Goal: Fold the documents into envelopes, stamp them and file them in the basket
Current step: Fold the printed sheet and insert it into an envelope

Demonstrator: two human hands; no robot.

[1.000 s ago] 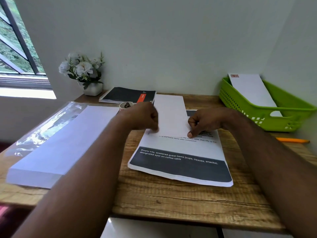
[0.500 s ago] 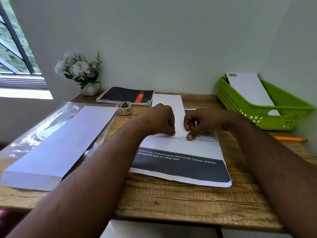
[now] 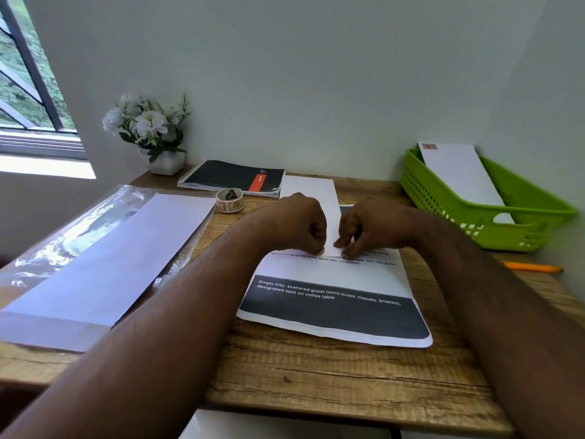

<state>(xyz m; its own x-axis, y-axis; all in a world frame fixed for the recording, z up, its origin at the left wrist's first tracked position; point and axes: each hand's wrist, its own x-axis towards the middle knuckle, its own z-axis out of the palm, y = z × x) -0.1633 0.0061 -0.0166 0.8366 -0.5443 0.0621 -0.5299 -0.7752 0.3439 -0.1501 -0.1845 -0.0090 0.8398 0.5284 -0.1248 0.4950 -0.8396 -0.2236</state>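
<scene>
Both bare forearms reached forward and converged. The left hand [image 3: 299, 224] was curled into a loose fist, knuckles up, fingertips pressed down. The right hand [image 3: 368, 228], just beside it, had its fingers bent, its grip a downward pinch.

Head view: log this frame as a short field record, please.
left hand: pinching near edge of envelope
right hand: pinching same edge
document: flat under envelope, unfolded
basket: green, holds one stamped envelope
stamp roll: beside notebook
envelope stack: left on table
</scene>
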